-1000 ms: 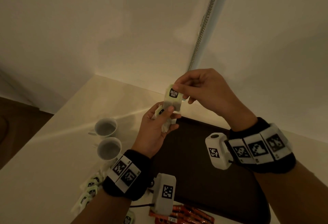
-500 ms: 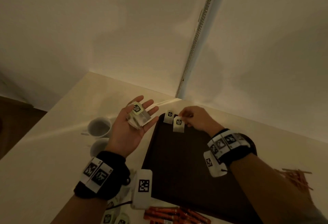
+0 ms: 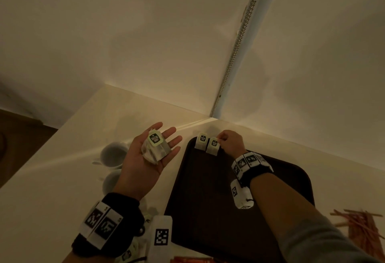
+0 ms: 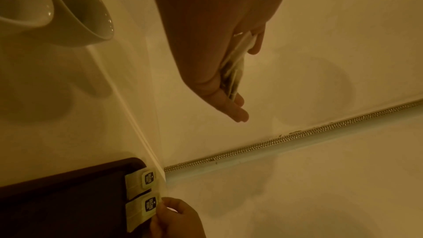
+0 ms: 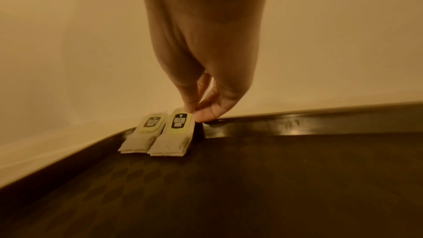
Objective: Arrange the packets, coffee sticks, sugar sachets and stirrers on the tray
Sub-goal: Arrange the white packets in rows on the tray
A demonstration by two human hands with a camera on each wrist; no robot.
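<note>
Two tea packets (image 3: pixel 208 144) have been set at the tray's (image 3: pixel 229 221) 11 o'clock corner, one pinched by the right hand (image 3: pixel 231 143); more are carried on the flat left hand (image 3: pixel 145 158), while stirrers (image 3: pixel 362 225) at 3 o'clock remain unplaced.

1. Pale green tag with a black badge on the tea packet stack (image 3: pixel 155 148) in the left palm: white lettering, seemingly "McCoy teas".
2. Both small white tea packets, left (image 5: pixel 141 136) and right (image 5: pixel 173 136), at the dark tray's far-left corner carry the same badge.
3. Wristband squares show coded patterns only.

Head view looks steeply down from above; both wrist views (close, low) share the tray (image 5: pixel 297 126) corner
</note>
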